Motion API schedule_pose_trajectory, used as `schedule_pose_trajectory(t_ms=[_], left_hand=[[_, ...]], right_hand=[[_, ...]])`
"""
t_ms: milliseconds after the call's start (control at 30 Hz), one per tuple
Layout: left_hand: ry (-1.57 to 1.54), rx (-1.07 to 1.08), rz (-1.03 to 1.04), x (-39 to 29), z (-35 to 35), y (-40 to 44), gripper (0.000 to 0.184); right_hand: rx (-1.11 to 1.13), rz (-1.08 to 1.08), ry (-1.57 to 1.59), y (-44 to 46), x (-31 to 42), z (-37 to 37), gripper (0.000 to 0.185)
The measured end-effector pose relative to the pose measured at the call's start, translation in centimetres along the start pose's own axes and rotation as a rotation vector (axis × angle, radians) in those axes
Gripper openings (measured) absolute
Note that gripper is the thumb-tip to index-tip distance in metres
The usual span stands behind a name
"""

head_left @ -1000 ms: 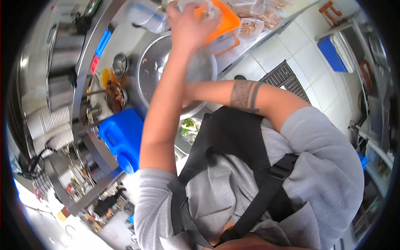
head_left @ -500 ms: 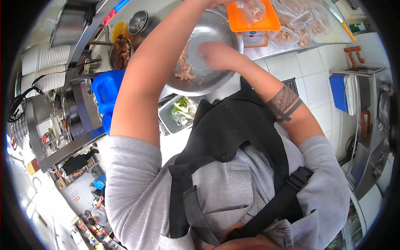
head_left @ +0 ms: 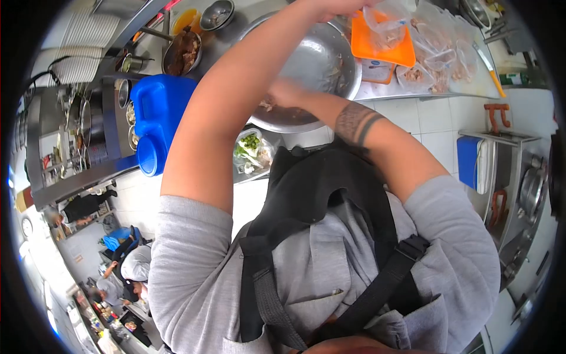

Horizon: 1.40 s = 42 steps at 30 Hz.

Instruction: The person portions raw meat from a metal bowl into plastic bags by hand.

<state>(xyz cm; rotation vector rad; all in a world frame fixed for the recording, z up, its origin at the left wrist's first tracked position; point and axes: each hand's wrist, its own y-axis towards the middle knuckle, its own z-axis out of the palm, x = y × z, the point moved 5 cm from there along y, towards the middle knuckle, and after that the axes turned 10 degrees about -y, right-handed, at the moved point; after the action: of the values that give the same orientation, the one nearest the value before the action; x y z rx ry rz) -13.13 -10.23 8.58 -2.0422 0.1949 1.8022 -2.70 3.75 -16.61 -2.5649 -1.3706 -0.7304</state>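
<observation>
At the top edge, my left hand (head_left: 345,6) is partly cut off. Its closed fingers meet the mouth of a clear plastic bag (head_left: 387,36) with pale meat inside, which rests on an orange tray (head_left: 402,55). My right hand (head_left: 287,93) is smeared by motion, low over the left side of a large metal bowl (head_left: 312,56), crossing beneath my left forearm. Beside its fingers lies some raw meat (head_left: 266,106), mostly hidden by my arms. Bits of meat and liquid cling to the bowl's inner wall.
More bagged meat (head_left: 439,50) lies right of the tray, near a yellow-handled knife (head_left: 490,69). Left stand a blue jug (head_left: 159,121), a pan of dark meat (head_left: 183,53) and a small metal bowl (head_left: 217,15). A vegetable container (head_left: 252,154) sits below the bowl. Other people (head_left: 109,289) work far left.
My right hand has swept left across the bowl to its left side, under my left arm. My left hand has shifted right with the view. The counter appears lower and further right.
</observation>
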Motion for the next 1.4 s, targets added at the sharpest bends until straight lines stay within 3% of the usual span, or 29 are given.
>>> schedule_pose_trajectory(t_ms=[67,133,200,267,367,467,600,667,700,767,933,1000,1033,1100,1167,1200,1267,1300,1367,1400], left_hand=[[-0.037,-0.028,0.023,0.4,-0.7,0.3,0.049],[-0.074,-0.049,0.049,0.8,-1.2,0.3,0.043],[-0.050,-0.078,0.075,0.8,-1.5,0.1,0.033],[0.000,-0.080,0.087,0.5,-1.6,0.1,0.033],[0.042,-0.084,0.086,0.5,-1.6,-0.2,0.032],[0.014,-0.102,0.109,1.0,-1.6,-0.3,0.030],[0.075,-0.149,0.132,0.9,-2.4,-1.1,0.024],[0.052,-0.145,0.147,1.3,-2.8,-1.0,0.022],[0.033,-0.135,0.156,1.6,-2.9,-0.7,0.021],[0.088,-0.144,0.209,2.0,-3.3,-0.1,0.019],[0.027,-0.166,0.289,2.5,-2.8,1.3,0.015],[-0.032,-0.192,0.258,2.7,-2.9,1.2,0.015],[-0.151,-0.153,0.173,2.7,-2.5,0.9,0.019],[-0.076,-0.194,0.208,2.9,-2.5,1.2,0.021],[-0.003,-0.237,0.242,2.8,-2.4,1.3,0.022],[-0.086,-0.202,0.217,2.9,-2.1,1.3,0.025],[-0.165,-0.167,0.196,2.8,-1.9,1.3,0.029],[-0.177,-0.160,0.186,2.8,-2.0,1.2,0.032],[-0.203,-0.175,0.167,3.0,-2.3,1.1,0.036],[-0.130,-0.148,0.192,2.7,-2.3,1.0,0.038]], right_hand=[[-0.116,-0.120,-0.125,-0.6,-0.1,-4.5,0.016],[0.336,0.364,0.349,-1.5,-1.9,-8.3,0.014],[0.304,0.345,0.426,-1.9,-1.9,-8.8,0.017],[0.157,0.106,-0.020,-1.5,-1.4,-6.9,0.018],[-0.024,0.041,-0.263,-3.0,0.5,-4.7,0.022],[0.176,-0.030,-0.189,-2.2,-0.3,-2.2,0.020],[0.139,-0.170,-0.161,-1.8,-3.5,-2.6,0.014],[0.439,0.295,0.369,-3.7,-2.6,-9.0,0.014],[0.433,0.301,0.363,-4.7,-2.1,-11.1,0.014],[0.271,0.415,0.798,-6.2,-1.6,-14.8,0.011],[0.042,0.408,0.974,-10.8,-1.0,-25.1,0.007],[-0.177,0.373,1.028,-11.9,-1.7,-29.9,0.006],[-0.284,0.388,0.931,-12.3,-2.0,-32.5,0.005],[-0.393,0.405,0.828,-12.0,-2.4,-36.1,0.004],[-0.630,0.373,-0.030,-11.5,-2.4,-39.7,0.008],[-0.630,0.377,-0.032,-11.3,-3.5,-39.8,0.008],[-0.316,0.242,-0.510,-10.2,-4.6,-38.8,0.020],[-0.316,0.240,-0.514,-10.2,-4.4,-39.1,0.020],[-0.703,0.292,-0.418,-11.7,-2.6,-40.9,0.027],[-0.688,0.283,-0.403,-11.9,-1.7,-39.8,0.027]])
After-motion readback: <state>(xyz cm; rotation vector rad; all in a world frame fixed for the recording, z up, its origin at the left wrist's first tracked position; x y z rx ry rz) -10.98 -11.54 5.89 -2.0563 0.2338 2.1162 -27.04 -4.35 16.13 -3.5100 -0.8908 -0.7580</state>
